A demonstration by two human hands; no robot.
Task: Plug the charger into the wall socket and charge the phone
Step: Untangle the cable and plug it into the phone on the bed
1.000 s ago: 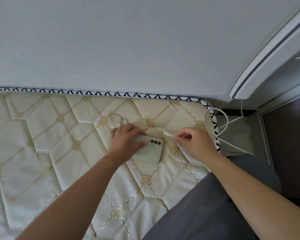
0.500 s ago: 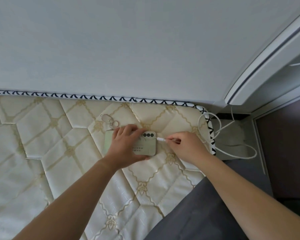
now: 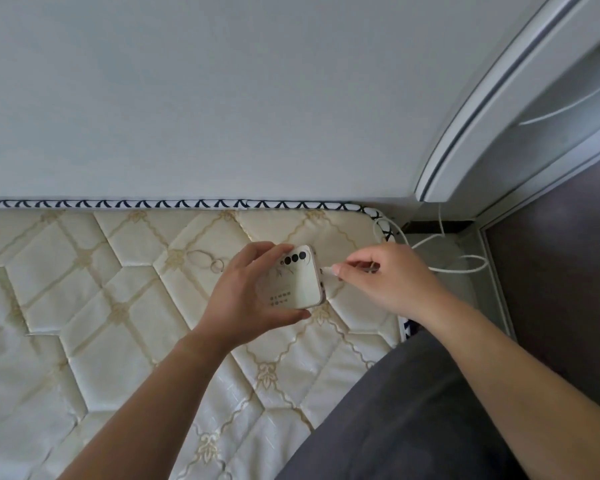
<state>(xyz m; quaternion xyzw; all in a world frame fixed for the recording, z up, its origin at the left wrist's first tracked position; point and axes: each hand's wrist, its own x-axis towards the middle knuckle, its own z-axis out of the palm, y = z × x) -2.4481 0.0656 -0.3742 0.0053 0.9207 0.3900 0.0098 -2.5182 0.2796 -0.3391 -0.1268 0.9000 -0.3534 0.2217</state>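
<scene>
Since half a second ago the phone has been lifted off the mattress and tilted, its short edge with the port now turned toward the plug; before, it lay flat under the left hand. The left hand now wraps around the phone from the 9 o'clock side, fingers curled over its top edge and thumb under the lower edge. The right hand, at 3 o'clock from the phone, pinches the white connector between thumb and forefinger, the other fingers loosely folded; the tip sits just beside the phone's edge (whether it has entered the port cannot be told). The white cable trails from that hand toward 3 o'clock, looping on the floor past the mattress corner and running up beside the door frame.

The phone's back shows three dark camera lenses and rows of small marks, too blurred to read. A thin ring-shaped thing lies on the mattress at 9 o'clock from the phone.
</scene>
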